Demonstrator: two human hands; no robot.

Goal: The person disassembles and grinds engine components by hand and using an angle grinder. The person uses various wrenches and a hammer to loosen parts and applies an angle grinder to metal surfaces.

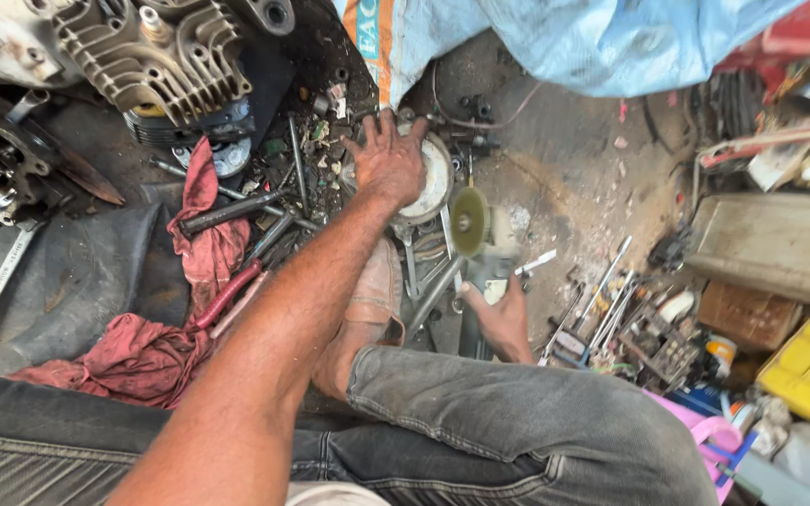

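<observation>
Now we press our left hand (pixel 388 159) flat, fingers spread, on the round metal cover (pixel 428 183); just right of it, our right hand (pixel 502 317) grips the grinder (pixel 472 245).

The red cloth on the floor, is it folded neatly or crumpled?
Crumpled. The red cloth lies bunched and twisted in loose wrinkles across the dark floor mat, running from the metal tools toward the person's knee.

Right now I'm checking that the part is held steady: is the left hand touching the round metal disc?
Touching. The head view shows the left hand lying flat on the round metal disc, palm and fingers covering most of it, with no gap visible.
</observation>
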